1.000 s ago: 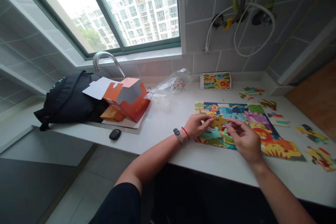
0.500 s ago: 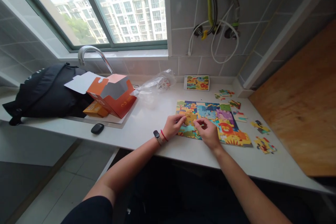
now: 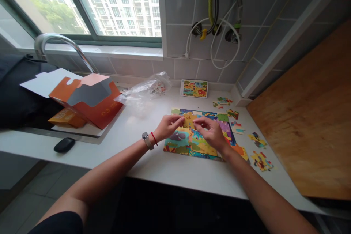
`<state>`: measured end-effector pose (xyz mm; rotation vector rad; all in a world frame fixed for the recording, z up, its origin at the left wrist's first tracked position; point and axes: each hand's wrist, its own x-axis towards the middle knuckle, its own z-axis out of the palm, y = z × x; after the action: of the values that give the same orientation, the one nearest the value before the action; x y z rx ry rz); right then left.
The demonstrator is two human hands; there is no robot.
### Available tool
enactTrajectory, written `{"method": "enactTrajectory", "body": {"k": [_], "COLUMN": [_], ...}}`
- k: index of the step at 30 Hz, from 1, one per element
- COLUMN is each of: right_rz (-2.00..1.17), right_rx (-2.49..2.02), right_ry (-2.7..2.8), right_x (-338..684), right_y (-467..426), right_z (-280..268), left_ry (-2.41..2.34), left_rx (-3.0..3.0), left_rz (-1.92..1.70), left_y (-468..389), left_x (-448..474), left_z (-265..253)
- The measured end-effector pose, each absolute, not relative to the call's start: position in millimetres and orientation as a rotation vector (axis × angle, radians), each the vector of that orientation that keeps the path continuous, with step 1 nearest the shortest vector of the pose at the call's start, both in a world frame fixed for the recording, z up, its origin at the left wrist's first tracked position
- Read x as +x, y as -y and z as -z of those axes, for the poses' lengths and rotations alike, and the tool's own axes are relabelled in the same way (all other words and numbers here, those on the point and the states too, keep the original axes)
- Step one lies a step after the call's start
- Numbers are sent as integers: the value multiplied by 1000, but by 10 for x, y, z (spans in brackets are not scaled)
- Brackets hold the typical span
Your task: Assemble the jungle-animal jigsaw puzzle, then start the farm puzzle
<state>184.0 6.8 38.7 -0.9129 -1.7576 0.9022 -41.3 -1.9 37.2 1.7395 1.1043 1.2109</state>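
A yellow puzzle piece is pinched between my two hands, above the upper left part of a colourful animal jigsaw puzzle. My left hand, with a watch and a red string at its wrist, grips the piece's left edge between thumb and fingers. On the opposite edge, the closed thumb and fingertips of my right hand hold the same piece. A grey hippo shows on the puzzle below my left hand. My right hand and forearm hide part of the puzzle's right side.
Loose puzzle pieces lie in small groups along the right. A picture card stands near the back wall. Leftward are a clear plastic bag, an open orange box, a black mouse-shaped object and a faucet.
The view has shifted right and nearer the counter. Both hands have moved up the puzzle with the yellow piece, uncovering the hippo and the lower left part.
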Motion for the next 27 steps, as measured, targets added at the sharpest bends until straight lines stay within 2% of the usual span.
{"method": "enactTrajectory", "body": {"k": [8, 27], "right_rz": [-967, -1191], "right_rx": [-1053, -1175], "right_ry": [1590, 1430], "right_x": [1985, 1908], "right_y": [-95, -47], "right_z": [-219, -188], "left_ry": [-1062, -1022], "left_rx": [2118, 2181], "left_rz": [-1131, -1246], "left_y": [-93, -14], "left_x": [-512, -534], "left_z": [-146, -75]}}
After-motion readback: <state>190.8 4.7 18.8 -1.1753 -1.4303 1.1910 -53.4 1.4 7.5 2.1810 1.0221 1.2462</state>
